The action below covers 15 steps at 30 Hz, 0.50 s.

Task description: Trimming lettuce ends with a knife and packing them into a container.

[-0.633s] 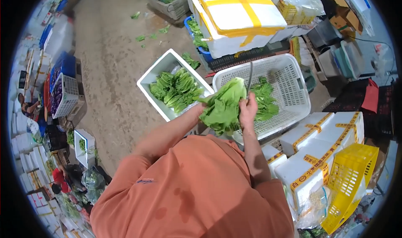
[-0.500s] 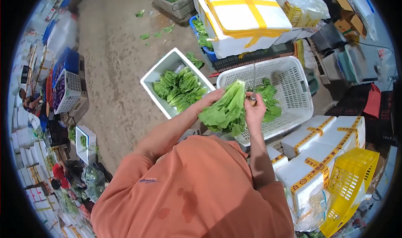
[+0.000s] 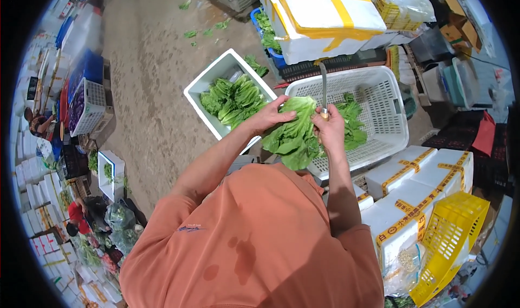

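My left hand (image 3: pixel 269 116) is closed around one side of a leafy green lettuce head (image 3: pixel 292 140), thumb lying across its leaves. The lettuce's pale cut end faces away from me. In my right hand (image 3: pixel 331 128) is a knife (image 3: pixel 324 83) with a wooden handle and a narrow, curved blade pointing up and away. The right fingers also sit against the lettuce's edge. Below the hands, to the right, a white slotted plastic basket (image 3: pixel 382 94) holds loose leaves (image 3: pixel 352 121). Left of it, a white foam box (image 3: pixel 208 73) contains several lettuce heads (image 3: pixel 233 99).
A large taped foam box (image 3: pixel 330 15) stands beyond the basket, beside a blue crate of greens (image 3: pixel 269 34). Taped foam boxes (image 3: pixel 403 199) and a yellow crate (image 3: pixel 452 237) are at my right. Scattered leaves (image 3: pixel 222 24) lie on the floor. People work at far left.
The lettuce has tilted, its cut end turning less upright. My left hand has shifted further onto its leaves. The knife's blade now shows its curve more, and the view has shifted slightly.
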{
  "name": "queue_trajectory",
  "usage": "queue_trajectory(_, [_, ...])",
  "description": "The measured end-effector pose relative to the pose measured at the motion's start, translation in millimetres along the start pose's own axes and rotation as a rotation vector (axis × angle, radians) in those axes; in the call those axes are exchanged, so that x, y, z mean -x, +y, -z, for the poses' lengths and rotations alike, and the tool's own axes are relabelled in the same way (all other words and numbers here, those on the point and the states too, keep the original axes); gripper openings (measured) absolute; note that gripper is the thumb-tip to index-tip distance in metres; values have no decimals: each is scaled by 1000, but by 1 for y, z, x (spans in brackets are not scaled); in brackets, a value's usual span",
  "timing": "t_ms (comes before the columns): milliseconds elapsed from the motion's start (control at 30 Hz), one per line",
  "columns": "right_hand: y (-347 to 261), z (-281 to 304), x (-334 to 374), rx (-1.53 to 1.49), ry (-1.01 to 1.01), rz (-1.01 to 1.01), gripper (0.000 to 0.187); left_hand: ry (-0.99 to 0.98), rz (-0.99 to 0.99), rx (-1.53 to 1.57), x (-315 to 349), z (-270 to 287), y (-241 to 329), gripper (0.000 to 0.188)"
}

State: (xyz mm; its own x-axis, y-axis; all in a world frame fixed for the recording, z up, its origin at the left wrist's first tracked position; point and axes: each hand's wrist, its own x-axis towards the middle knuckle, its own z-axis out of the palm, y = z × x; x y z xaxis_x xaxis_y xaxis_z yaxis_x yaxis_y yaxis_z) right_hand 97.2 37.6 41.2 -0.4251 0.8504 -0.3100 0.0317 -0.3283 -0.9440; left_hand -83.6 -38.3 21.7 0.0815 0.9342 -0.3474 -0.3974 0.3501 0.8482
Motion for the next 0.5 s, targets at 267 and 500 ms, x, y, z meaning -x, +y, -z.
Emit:
queue_trajectory(267, [24, 12, -9, -207, -13, -31, 18, -211, 141, 235, -4, 1, -6, 77])
queue_trajectory(500, [26, 12, -4, 555, 155, 269, 22, -59, 116, -111, -20, 6, -25, 74])
